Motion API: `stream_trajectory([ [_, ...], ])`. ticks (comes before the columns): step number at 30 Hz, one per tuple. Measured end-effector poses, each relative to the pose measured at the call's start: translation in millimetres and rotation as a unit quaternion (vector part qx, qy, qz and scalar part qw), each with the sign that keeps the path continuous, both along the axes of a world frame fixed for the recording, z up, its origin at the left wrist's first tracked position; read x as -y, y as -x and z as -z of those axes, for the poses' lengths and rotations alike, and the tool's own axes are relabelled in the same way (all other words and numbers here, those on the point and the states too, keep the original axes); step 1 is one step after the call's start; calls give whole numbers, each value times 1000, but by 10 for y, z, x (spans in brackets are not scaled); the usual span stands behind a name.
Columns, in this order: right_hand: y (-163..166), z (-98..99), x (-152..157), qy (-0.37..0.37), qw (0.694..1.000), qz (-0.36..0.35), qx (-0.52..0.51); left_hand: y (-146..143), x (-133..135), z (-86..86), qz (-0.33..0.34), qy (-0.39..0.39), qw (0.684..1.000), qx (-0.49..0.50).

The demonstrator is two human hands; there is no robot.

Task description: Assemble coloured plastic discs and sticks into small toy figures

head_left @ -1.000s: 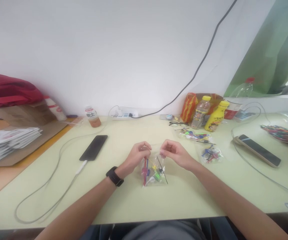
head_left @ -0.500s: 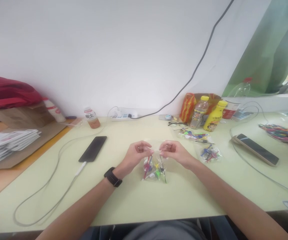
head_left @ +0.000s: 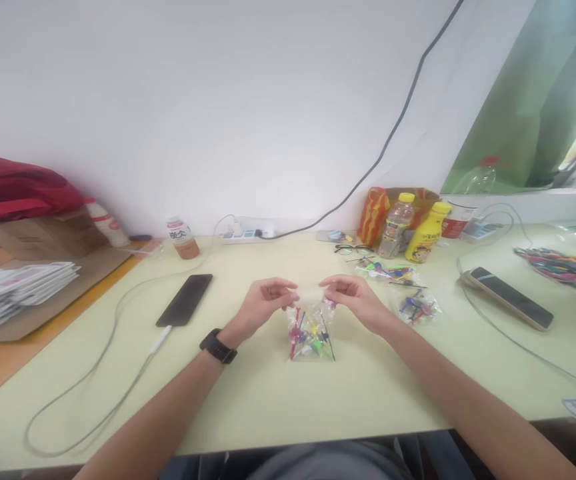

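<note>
A clear plastic bag (head_left: 312,337) stands out in front of me with several small coloured plastic pieces inside, red, yellow, green, blue and white. My left hand (head_left: 268,300) pinches its upper left edge between thumb and fingers. At the upper right edge, my right hand (head_left: 351,297) pinches the bag the same way. The bag hangs or rests just above the table, its top pulled wide between both hands. To the right lie another clear bag of blue and red pieces (head_left: 417,308) and a further bag of mixed colours (head_left: 391,272).
A black phone (head_left: 185,300) on a white cable lies left; another phone (head_left: 511,299) lies right. Glasses (head_left: 353,249), a yellow bottle (head_left: 425,233) and a clear bottle (head_left: 397,227) stand at the back. Coloured strands (head_left: 558,268) lie far right. A tea bottle (head_left: 183,239) stands back left.
Both hands have moved slightly apart, and the bag's top is stretched wider and flatter. The pieces inside hang lower from the hands. At far right, a person's hand has mostly drawn away from the strands.
</note>
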State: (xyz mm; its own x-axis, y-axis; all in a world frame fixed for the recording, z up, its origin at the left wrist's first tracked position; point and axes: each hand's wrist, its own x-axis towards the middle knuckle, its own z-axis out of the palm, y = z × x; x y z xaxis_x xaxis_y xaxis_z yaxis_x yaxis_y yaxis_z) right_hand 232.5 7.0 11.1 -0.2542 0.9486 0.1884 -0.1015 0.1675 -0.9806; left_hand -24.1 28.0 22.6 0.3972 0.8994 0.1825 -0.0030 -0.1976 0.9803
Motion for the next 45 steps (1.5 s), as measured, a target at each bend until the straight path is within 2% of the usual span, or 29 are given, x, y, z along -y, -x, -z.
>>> stream_trajectory([
  [3,-10,15,-4,17,1000,9,-14,38,-27,7,15,1,1000,8],
  [8,-11,47,-11,29,999,21,-31,58,-43,48,2,-1,1000,10],
  [14,-38,7,2,-36,999,-16,-21,-2,-3,45,-8,22,997,74],
  [19,-21,-21,20,-89,995,16,45,-38,28,42,-53,5,998,29],
  [24,-27,18,3,-74,997,25,18,-10,27,18,-32,20,999,39],
  [29,-19,36,4,-71,997,28,26,-26,38,2,-10,16,1000,5],
  [33,-4,32,15,-81,995,30,42,-64,27,38,-27,3,999,-28],
  [39,64,-31,62,-67,996,19,52,-102,77,34,-34,-3,999,-30],
  [45,159,-99,95,-83,990,16,116,-152,140,16,-10,-8,1000,-25],
])
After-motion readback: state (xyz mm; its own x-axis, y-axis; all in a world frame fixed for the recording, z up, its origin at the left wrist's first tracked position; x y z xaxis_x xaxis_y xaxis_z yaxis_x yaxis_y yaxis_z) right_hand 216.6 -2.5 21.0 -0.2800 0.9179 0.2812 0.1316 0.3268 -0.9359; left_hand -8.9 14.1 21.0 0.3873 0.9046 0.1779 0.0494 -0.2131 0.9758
